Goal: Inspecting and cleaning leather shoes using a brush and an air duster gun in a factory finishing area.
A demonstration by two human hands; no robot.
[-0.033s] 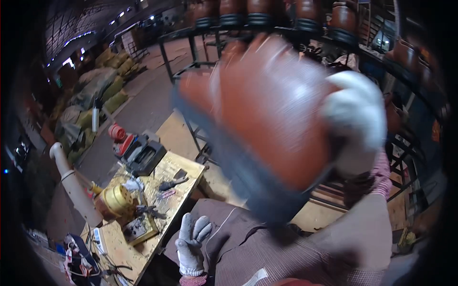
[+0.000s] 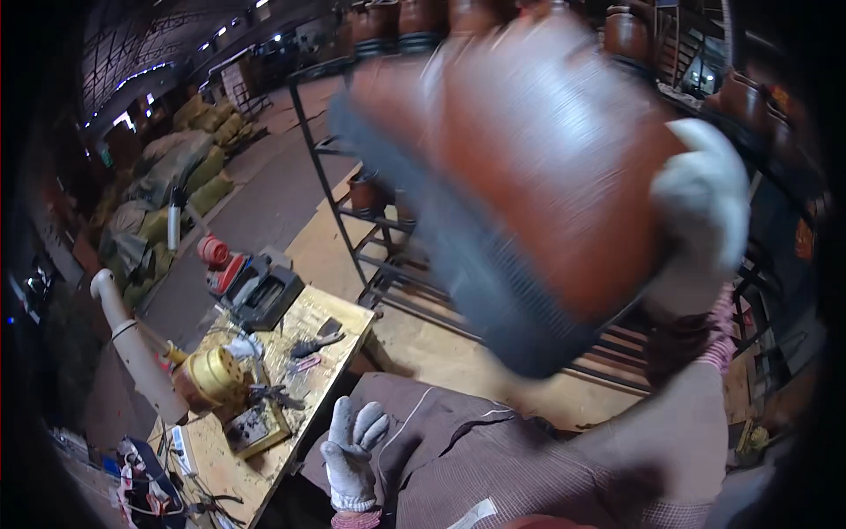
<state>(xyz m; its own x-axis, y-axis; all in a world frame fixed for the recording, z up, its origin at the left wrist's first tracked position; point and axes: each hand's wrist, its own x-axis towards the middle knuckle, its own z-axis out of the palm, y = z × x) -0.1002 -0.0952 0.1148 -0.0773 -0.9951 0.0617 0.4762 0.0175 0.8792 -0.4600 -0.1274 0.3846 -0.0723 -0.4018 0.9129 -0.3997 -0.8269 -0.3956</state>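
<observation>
A brown leather boot (image 2: 564, 176) with a thick dark sole (image 2: 476, 256) is raised in front of me, tilted and smeared by motion. My right hand (image 2: 705, 198), in a white glove, grips it at its right end. Part of those fingers is hidden behind the boot. Low in the view, my left hand (image 2: 352, 454), also in a white glove, rests by my lap with fingers apart and nothing in it. The boot's opening cannot be made out.
At my left stands a workbench (image 2: 344, 309) with a gold-coloured round device (image 2: 211, 379), pliers (image 2: 317, 342), and a black-and-red toolbox (image 2: 264, 291). Dark metal racks (image 2: 352, 238) ahead bear several similar boots (image 2: 627, 35). Stacked sacks (image 2: 176, 167) lie at far left.
The boot and my right hand have moved up and to the right, uncovering more of the rack below. My left hand stays nearly where it was.
</observation>
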